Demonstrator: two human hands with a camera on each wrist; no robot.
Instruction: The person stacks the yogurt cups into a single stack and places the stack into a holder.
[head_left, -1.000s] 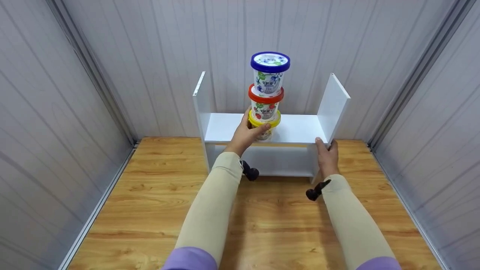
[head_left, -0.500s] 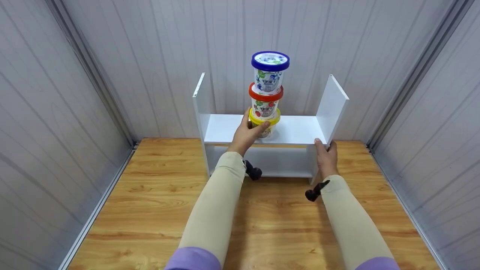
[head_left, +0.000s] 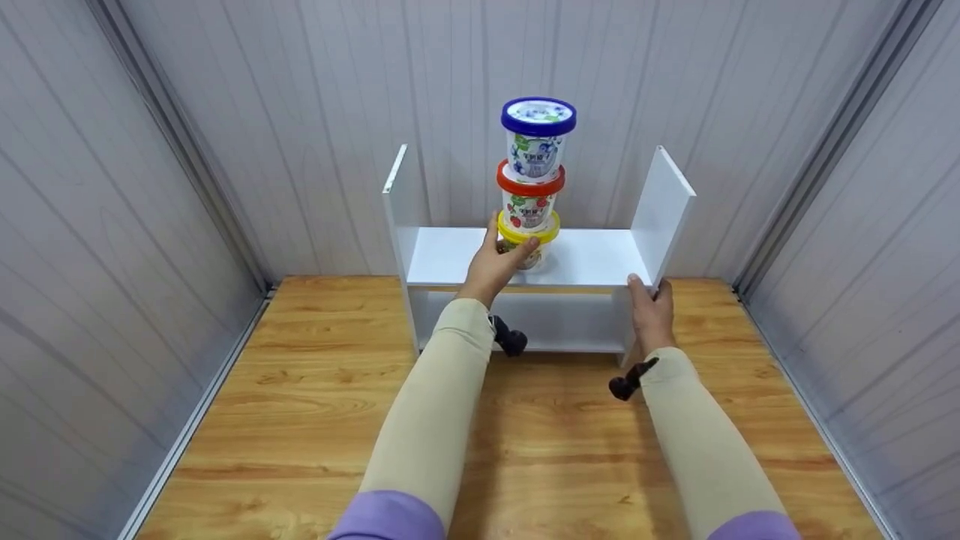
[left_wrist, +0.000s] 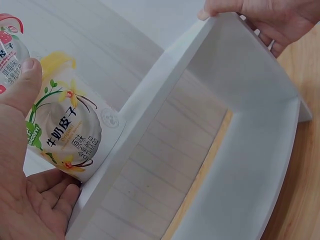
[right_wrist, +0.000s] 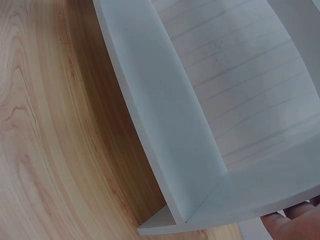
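Three tubs stand stacked on the upper board of a white shelf unit (head_left: 592,259): a yellow-lidded tub (head_left: 534,251) at the bottom, a red-lidded tub (head_left: 529,202) on it, and a blue-lidded tub (head_left: 538,139) on top. My left hand (head_left: 496,262) grips the yellow tub (left_wrist: 65,135), thumb (left_wrist: 22,82) on its front and fingers behind. At the shelf's right front corner, my right hand (head_left: 651,311) holds the side panel (left_wrist: 240,60), thumb inside and fingers outside. In the right wrist view only a fingertip (right_wrist: 295,225) shows under the shelf (right_wrist: 165,115).
The shelf stands on a wooden floor (head_left: 300,397) against a grey panelled back wall (head_left: 300,112). Grey walls close in on the left (head_left: 90,300) and right (head_left: 885,262). The shelf's lower compartment (head_left: 562,322) holds nothing that I can see.
The left hand has slid the tub stack slightly farther back on the shelf board. The right hand has kept its hold on the side panel.
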